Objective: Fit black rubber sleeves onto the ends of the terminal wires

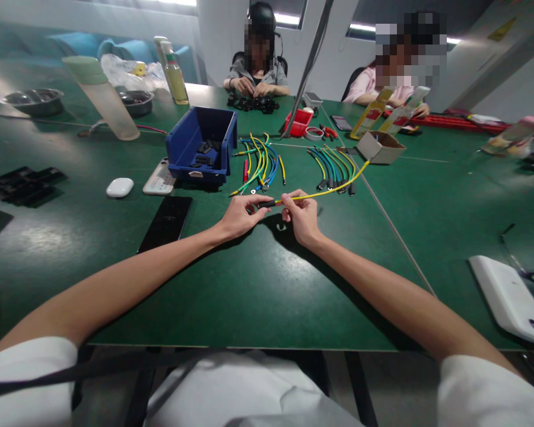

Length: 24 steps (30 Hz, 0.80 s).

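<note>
A yellow cable with a black sleeve at its near end stretches between my two hands above the table. My left hand pinches the black sleeve between thumb and fingers. Just right of the sleeve, my right hand grips the yellow wire, whose far end curves up toward a small cardboard box. Beyond my left hand lies a loose bunch of yellow, green and blue cables. A second bunch of cables, with dark sleeves on their near ends, rests beyond my right hand.
A blue bin holding black pieces stands behind my left hand. Around it lie a black phone, another phone and a white case. A white device sits far right. Two people work across the green table.
</note>
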Each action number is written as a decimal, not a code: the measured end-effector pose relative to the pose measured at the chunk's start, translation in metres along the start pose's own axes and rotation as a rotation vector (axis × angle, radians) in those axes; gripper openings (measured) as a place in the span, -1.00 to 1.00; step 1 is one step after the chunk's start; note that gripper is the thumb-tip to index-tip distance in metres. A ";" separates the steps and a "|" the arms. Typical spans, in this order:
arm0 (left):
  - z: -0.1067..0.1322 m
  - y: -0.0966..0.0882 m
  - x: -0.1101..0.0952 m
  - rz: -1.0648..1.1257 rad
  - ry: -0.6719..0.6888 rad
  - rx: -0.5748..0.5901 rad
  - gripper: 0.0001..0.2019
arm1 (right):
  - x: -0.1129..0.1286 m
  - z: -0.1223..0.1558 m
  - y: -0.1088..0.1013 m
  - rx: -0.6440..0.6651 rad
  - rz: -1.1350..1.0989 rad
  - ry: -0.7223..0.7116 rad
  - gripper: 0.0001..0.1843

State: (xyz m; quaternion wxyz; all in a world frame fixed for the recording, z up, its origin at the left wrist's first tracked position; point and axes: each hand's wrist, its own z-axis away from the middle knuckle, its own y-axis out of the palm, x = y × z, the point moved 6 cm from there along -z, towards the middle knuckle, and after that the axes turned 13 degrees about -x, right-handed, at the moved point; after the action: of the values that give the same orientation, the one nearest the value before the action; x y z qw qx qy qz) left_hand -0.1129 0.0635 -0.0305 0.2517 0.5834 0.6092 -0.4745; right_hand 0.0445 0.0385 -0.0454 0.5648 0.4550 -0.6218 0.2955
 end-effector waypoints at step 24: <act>0.000 0.000 0.000 -0.020 0.003 0.008 -0.68 | 0.000 0.000 0.001 -0.012 -0.011 0.030 -0.62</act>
State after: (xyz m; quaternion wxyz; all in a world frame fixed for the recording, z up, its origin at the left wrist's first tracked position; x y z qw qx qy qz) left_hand -0.1129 0.0638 -0.0302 0.2436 0.5790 0.6134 -0.4787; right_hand 0.0436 0.0390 -0.0452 0.5783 0.4506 -0.6126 0.2952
